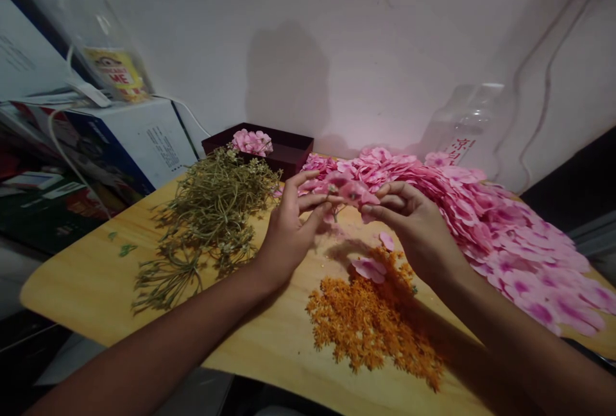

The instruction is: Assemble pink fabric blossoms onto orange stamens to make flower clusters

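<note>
A dim corner with a pale wall behind a light wooden worktop.

The worktop [96,281] is yellowish wood with a rounded near-left corner, and it stands right against the wall [337,31]. That wall is plain and off-white, lit softly from the front, with a broad grey shadow just above the far edge of the worktop. Thin cables [548,69] run down the wall above the worktop's right end. Left of the worktop sits a blue and white box [139,146], with a white cord [187,114] trailing behind it. Below the worktop's near edge everything is dark.
</note>
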Demonstrator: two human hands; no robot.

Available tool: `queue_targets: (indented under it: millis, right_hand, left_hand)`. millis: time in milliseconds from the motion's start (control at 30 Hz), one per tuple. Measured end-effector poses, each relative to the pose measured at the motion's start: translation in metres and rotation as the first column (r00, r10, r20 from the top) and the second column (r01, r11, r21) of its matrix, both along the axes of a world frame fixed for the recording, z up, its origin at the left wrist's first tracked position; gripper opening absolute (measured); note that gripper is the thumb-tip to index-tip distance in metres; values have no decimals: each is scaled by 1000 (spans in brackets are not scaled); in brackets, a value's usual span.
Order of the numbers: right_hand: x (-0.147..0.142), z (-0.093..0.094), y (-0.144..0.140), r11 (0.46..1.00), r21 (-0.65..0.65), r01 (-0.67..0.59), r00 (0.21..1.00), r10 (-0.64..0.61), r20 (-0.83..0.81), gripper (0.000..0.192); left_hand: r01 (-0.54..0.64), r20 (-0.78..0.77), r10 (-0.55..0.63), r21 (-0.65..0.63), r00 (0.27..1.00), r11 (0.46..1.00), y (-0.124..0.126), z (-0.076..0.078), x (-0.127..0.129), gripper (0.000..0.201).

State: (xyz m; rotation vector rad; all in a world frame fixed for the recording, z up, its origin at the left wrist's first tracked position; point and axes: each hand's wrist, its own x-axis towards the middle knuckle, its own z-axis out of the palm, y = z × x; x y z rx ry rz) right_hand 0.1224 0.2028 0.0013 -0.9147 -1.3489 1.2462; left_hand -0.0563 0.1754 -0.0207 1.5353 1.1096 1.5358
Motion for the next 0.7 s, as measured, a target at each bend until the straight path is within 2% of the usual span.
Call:
queue_targets:
  millis: [67, 167, 367, 700]
  right_hand:
    - [1, 2, 0, 1000, 18, -5, 1000, 5, 4, 24]
    - [1, 5, -1, 999, 40, -2, 1000, 1, 19, 23]
    - [-3, 15, -12, 991, 123, -47, 997, 40, 59, 21]
    - [-5, 20, -20, 980, 191, -62, 995, 45, 91, 25]
  left_hand:
    - [52, 9, -52, -25, 999, 998, 0, 1, -1, 43]
    - [75, -44, -76, -11, 996, 997, -1, 1, -2, 27]
    - [-46, -217, 74, 134, 973, 990, -5, 0, -1, 18]
    - [-43, -292, 124, 268, 948, 962, -8, 5, 2, 14]
